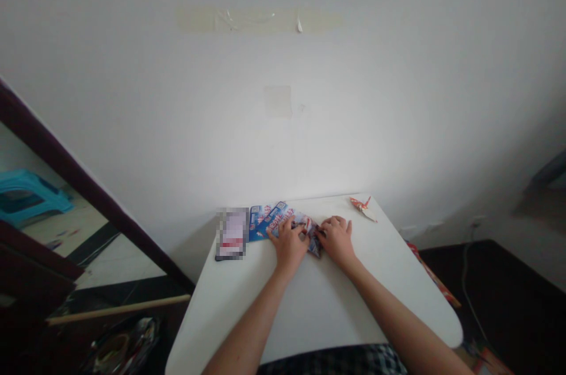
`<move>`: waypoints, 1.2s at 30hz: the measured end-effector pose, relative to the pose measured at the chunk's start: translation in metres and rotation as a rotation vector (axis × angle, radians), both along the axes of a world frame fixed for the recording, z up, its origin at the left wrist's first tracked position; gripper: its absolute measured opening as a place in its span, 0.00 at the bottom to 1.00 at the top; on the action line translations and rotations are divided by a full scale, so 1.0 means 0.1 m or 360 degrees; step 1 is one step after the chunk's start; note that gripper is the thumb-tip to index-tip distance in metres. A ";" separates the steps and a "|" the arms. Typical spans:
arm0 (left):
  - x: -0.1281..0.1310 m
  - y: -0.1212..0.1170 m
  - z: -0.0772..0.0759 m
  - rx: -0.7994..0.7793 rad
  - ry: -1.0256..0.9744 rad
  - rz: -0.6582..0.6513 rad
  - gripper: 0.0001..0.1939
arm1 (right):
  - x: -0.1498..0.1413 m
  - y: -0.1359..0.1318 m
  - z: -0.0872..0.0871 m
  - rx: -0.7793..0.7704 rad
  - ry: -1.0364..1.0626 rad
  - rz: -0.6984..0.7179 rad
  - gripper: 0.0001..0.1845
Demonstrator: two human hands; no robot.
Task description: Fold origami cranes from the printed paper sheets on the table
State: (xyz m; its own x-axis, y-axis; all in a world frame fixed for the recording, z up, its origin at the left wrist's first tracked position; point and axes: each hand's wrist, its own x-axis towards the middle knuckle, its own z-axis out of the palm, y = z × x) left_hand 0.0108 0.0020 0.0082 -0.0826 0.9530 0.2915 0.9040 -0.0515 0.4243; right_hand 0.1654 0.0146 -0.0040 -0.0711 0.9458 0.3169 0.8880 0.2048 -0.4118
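A piece of printed, folded paper (pixel 314 246) lies low on the white table (pixel 309 304), between my two hands. My left hand (pixel 290 245) has its bent fingers pressed on the paper's left part, and its fingertips partly cover it. From the other side, my right hand (pixel 339 240) grips the right edge with fingers drawn together. Blue and white printed leaflets (pixel 260 229) overlap just left of and behind my left hand. An orange and white paper crane (pixel 362 207) rests near the far right corner of the table.
A phone (pixel 232 234) with a blurred screen lies at the table's left edge. The white wall (pixel 283 151) meets the table's far side. On the floor at left are a blue stool (pixel 33 195) and a black bag-lined bin (pixel 119 345). A cable (pixel 465 269) hangs at right.
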 end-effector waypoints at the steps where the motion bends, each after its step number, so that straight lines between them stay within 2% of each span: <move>1: 0.00 0.00 0.00 -0.0012 -0.0004 0.0001 0.12 | 0.00 0.00 0.00 -0.0004 0.0001 -0.0006 0.09; 16: -0.02 0.00 0.01 -0.0039 0.0046 -0.0031 0.12 | -0.01 -0.03 -0.01 0.0047 0.0017 -0.0059 0.08; 22: -0.04 0.03 0.00 -0.0053 0.0078 -0.0043 0.11 | -0.02 -0.04 0.02 -0.0038 0.0043 -0.0076 0.08; 28: -0.04 0.04 -0.02 -0.0064 0.0076 -0.0077 0.14 | 0.01 -0.01 -0.04 0.0013 0.0133 -0.0074 0.06; 36: -0.01 0.02 -0.05 -0.0025 0.0067 -0.0055 0.18 | 0.00 -0.01 -0.04 -0.0017 0.0110 -0.0072 0.09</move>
